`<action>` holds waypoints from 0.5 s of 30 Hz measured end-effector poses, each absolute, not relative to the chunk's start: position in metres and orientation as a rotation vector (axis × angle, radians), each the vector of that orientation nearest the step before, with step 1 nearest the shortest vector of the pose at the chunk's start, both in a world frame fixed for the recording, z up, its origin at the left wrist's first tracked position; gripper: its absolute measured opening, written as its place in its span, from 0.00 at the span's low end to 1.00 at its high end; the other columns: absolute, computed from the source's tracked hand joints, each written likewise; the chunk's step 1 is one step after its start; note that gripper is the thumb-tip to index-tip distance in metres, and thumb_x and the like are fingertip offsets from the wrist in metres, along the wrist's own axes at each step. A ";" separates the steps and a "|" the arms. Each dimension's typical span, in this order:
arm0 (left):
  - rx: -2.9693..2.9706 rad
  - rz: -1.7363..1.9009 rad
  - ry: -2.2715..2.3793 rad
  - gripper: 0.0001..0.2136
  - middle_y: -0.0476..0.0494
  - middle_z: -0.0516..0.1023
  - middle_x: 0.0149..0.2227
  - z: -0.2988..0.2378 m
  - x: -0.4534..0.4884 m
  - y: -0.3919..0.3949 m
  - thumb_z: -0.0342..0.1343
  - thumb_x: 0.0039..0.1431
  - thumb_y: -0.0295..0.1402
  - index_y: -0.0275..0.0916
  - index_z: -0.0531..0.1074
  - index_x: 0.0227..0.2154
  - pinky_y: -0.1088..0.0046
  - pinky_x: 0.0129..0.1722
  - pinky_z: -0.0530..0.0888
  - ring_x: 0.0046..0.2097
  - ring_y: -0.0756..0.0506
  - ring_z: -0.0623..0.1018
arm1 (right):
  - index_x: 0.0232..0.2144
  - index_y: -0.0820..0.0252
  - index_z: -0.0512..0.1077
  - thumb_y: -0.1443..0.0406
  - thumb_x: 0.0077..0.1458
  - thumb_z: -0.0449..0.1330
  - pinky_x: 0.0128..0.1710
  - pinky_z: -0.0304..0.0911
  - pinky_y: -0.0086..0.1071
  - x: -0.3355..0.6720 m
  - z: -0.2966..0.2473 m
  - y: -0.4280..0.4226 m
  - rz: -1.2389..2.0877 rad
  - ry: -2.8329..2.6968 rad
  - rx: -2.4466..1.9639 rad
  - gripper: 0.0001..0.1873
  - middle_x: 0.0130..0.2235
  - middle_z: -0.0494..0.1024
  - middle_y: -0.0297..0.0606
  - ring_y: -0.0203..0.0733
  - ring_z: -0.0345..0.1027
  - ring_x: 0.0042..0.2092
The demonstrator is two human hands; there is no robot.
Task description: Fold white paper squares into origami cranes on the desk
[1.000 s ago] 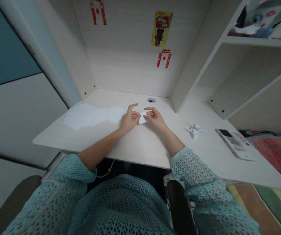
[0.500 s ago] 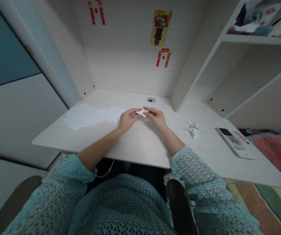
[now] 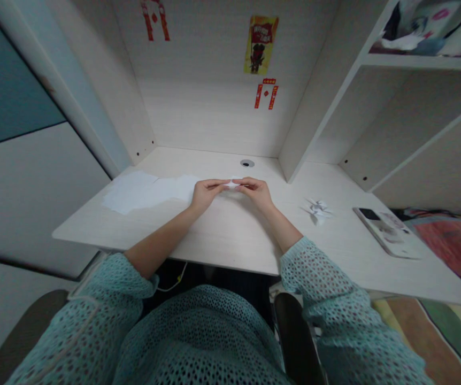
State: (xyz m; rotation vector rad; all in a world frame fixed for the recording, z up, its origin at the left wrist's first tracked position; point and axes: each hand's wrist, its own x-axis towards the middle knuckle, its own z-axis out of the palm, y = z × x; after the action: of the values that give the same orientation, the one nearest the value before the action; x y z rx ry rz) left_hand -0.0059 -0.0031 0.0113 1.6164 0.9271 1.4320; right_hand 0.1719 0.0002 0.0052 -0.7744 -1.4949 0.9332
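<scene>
Between my two hands is a small piece of white paper [image 3: 232,183], folded by the look of it, held just above the desk. My left hand [image 3: 209,192] pinches its left end between thumb and fingers. On the other end, my right hand [image 3: 255,191] has the same kind of pinch. Fingertips cover most of the paper, so its exact shape is hidden. Flat sheets of white paper [image 3: 134,191] lie overlapping on the desk beside my left hand. To the right sits a small cluster of folded white paper pieces [image 3: 317,210].
The pale desk [image 3: 230,240] has a round cable hole [image 3: 247,163] near its back. A phone [image 3: 385,231] lies at the right. An upright panel [image 3: 314,107] with a shelf rises behind it. A dark armrest [image 3: 297,337] is under the front edge.
My hands have levelled out and my left hand has shifted slightly left. The paper between them now shows as a thinner, flatter strip.
</scene>
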 end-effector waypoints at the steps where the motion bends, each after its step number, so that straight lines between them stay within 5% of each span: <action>1: 1.619 1.424 0.924 0.10 0.42 0.81 0.37 0.013 -0.006 -0.004 0.63 0.45 0.34 0.39 0.80 0.32 0.67 0.46 0.73 0.40 0.44 0.79 | 0.29 0.54 0.79 0.60 0.41 0.67 0.37 0.64 0.32 0.172 0.005 0.001 0.909 -1.484 -0.781 0.09 0.33 0.79 0.36 0.38 0.70 0.35; 6: 1.617 1.417 0.944 0.07 0.42 0.81 0.35 0.016 -0.004 -0.007 0.63 0.44 0.35 0.40 0.80 0.28 0.68 0.45 0.73 0.40 0.44 0.79 | 0.21 0.56 0.77 0.59 0.42 0.66 0.32 0.62 0.30 0.169 0.004 0.000 0.812 -1.406 -0.850 0.07 0.26 0.77 0.34 0.36 0.69 0.29; 15: 1.339 1.354 0.961 0.14 0.41 0.81 0.37 0.001 0.002 -0.001 0.64 0.44 0.38 0.38 0.78 0.35 0.70 0.39 0.73 0.39 0.45 0.79 | 0.23 0.59 0.78 0.57 0.43 0.65 0.34 0.62 0.32 0.161 0.002 -0.005 0.704 -1.340 -0.961 0.11 0.28 0.78 0.38 0.39 0.70 0.32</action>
State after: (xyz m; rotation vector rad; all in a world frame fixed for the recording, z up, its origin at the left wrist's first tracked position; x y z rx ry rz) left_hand 0.0025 -0.0009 0.0008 1.3388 0.9610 1.3540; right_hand 0.1606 -0.0047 0.0020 -0.9613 -1.3399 0.7038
